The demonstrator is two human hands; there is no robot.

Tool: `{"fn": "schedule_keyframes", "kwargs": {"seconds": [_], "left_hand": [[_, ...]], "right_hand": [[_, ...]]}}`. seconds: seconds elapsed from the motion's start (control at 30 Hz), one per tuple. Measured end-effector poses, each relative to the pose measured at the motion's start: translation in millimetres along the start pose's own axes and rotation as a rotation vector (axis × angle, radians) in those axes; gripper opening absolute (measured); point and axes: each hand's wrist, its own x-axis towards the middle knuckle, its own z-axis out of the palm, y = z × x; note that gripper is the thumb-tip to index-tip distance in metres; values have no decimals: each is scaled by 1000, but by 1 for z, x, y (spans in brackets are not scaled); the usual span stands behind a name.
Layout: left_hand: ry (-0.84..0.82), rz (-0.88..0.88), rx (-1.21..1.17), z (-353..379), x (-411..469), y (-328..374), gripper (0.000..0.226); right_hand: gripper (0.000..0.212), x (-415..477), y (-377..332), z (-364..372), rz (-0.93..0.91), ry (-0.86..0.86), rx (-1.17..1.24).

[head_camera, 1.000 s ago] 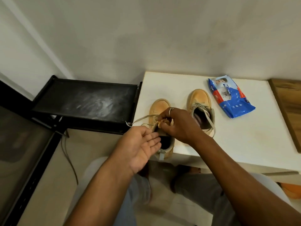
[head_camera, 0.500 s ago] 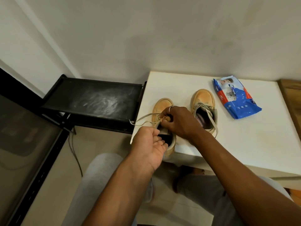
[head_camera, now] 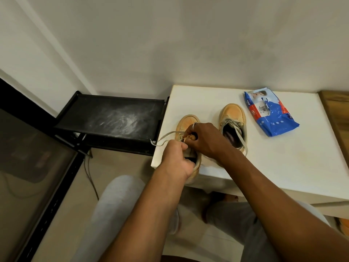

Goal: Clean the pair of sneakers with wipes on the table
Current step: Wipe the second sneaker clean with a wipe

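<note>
Two tan sneakers stand on the white table [head_camera: 283, 167], toes toward the wall. The left sneaker [head_camera: 186, 124] sits at the table's near left corner, its heel over the edge. My left hand [head_camera: 176, 160] grips its collar and tongue from the near side. My right hand [head_camera: 203, 139], with a ring on one finger, pinches its laces at the tongue; lace ends [head_camera: 162, 139] trail off to the left. The right sneaker [head_camera: 233, 118] stands untouched with loose laces. A blue pack of wipes [head_camera: 270, 118] lies to its right.
A dusty black shelf [head_camera: 113, 116] adjoins the table's left side. A wooden surface [head_camera: 338, 114] borders the table on the right. My knees in grey trousers are below the table's near edge, and a cable runs along the floor at left.
My left hand, open with the palm up a second ago, has closed on the left sneaker's collar. My right hand stays at the laces.
</note>
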Motion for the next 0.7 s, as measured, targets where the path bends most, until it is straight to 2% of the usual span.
{"fn": "schedule_keyframes", "kwargs": {"seconds": [0.2, 0.47, 0.7], "left_hand": [[99, 94, -96, 14, 19, -7, 38], [69, 121, -246, 23, 23, -11, 16], [20, 75, -273, 19, 35, -6, 33]], "right_hand": [[20, 1, -3, -4, 13, -17, 11], [19, -4, -1, -8, 4, -8, 21], [16, -4, -2, -7, 0, 1, 81]]}}
